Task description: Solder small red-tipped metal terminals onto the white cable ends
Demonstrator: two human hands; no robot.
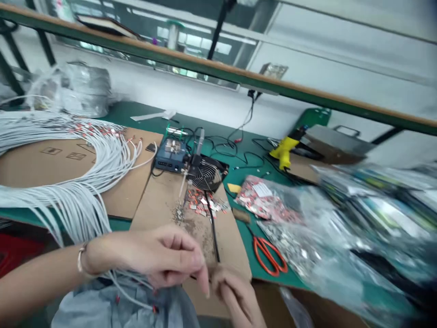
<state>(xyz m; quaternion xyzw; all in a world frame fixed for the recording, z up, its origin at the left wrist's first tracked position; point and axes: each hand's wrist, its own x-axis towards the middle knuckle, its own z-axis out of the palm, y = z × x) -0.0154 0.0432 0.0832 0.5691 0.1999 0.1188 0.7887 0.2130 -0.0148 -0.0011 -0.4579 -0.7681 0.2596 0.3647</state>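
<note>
My left hand [164,257] is at the lower middle, its fingers curled inward and thumb pressed against the index finger. Close beside it, my right hand [235,294] is curled too and blurred by motion. A thin dark bit shows between them, but what either hand grips is hidden. White cables [94,209] in a large bundle run down past my left wrist onto my lap, some with red-and-black ends. Ahead of the hands lie small red-and-silver connector pieces [201,202] on a cardboard sheet [235,248]. A black cord [212,225] reaches down toward my right hand.
A blue soldering station [170,157] and a round black fan [207,175] stand behind the pieces. At right lie orange-handled scissors [269,255], a bag of red parts [262,198], more plastic bags [362,228] and a yellow glue gun [285,150]. A shelf [191,66] crosses above.
</note>
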